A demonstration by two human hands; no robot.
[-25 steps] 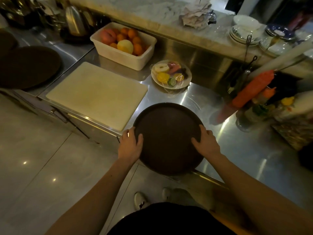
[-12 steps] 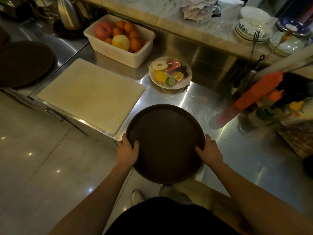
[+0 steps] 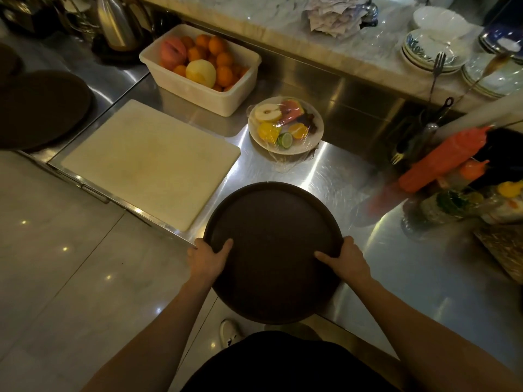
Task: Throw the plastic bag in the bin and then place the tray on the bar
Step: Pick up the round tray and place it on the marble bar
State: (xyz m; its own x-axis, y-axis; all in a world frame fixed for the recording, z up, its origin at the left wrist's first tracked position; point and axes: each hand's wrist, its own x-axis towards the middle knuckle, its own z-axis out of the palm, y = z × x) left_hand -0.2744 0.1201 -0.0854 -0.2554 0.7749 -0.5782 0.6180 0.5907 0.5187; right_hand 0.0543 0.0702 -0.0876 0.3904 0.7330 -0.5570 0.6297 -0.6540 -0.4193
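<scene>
A round dark brown tray (image 3: 271,233) sits partly over the front edge of the steel counter (image 3: 424,278). My left hand (image 3: 208,257) grips its left rim, thumb on top. My right hand (image 3: 346,257) grips its right rim the same way. The tray is bare. The marble bar (image 3: 283,26) runs along the back, raised above the counter. No plastic bag and no bin are in view.
A cream cutting board (image 3: 150,159) lies left of the tray. Behind are a tub of fruit (image 3: 201,69) and a wrapped fruit plate (image 3: 285,124). Sauce bottles (image 3: 444,159) and cutlery stand at right. Plates (image 3: 435,52) and crumpled paper (image 3: 336,12) sit on the bar. Another dark tray (image 3: 36,108) lies far left.
The tray has slid toward me, hanging further over the counter's edge. Both hands keep their grip on its rim, thumbs now lying flatter on top.
</scene>
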